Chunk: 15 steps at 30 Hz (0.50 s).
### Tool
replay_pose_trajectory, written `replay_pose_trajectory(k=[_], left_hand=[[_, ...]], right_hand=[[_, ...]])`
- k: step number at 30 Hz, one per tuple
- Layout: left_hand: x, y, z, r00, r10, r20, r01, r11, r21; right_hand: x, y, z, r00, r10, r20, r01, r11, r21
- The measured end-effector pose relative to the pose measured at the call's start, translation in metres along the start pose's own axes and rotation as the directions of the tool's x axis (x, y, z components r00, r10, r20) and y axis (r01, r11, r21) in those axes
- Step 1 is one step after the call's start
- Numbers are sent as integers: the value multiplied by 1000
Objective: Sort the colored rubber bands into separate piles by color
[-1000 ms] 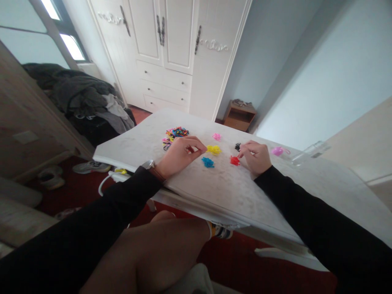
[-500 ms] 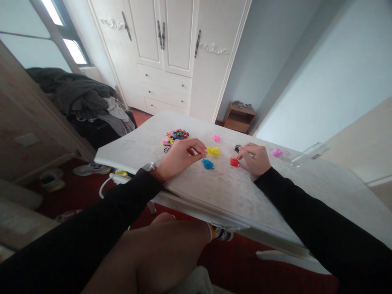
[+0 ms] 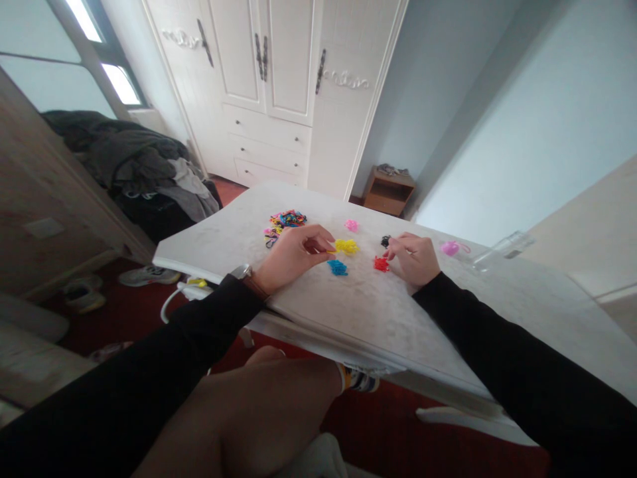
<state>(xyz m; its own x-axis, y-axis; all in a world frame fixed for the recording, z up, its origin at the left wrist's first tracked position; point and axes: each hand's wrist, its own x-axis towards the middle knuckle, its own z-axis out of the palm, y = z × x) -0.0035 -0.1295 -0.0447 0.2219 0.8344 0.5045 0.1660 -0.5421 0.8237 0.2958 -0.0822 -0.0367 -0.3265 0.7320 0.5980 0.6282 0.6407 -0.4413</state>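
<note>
My left hand is closed in a pinch on a small yellow rubber band, just left of the yellow rubber-band pile. A blue pile lies nearer to me, below those fingertips. My right hand has its fingers pressed together at the edge of the red pile; what they hold, if anything, is too small to make out. Beside them is a black pile, partly covered by the fingers. Farther back sits a pink pile. Behind my left hand is a mixed-colour heap of bands, partly hidden.
On the right of the white table lie a pink-purple looped item and a clear container. A white cable hangs at the left edge. Beyond are a white wardrobe and a heap of clothes.
Both hands stay nearly in place. The yellow band at my left fingertips shows a little less than before.
</note>
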Motion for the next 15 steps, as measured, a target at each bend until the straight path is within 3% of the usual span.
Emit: replay_pose_trajectory(k=[4,8,12,15], left_hand=[[0,-1,0,1000,6,2,-6,1000,16],[0,-2,-1,999,34,21,-35,998,60],[0,-3,-1,997,60,52,-65,994,93],[0,-3,-2,994,92,65,-99,988,116]], right_hand=[[2,0,-1,997,-81,-14,81,997,0],[2,-6,-1,966,-257,11,257,966,-33],[-3,-22,4,869,-477,133,489,869,-76],[-8,-36,8,795,-570,206,594,801,-76]])
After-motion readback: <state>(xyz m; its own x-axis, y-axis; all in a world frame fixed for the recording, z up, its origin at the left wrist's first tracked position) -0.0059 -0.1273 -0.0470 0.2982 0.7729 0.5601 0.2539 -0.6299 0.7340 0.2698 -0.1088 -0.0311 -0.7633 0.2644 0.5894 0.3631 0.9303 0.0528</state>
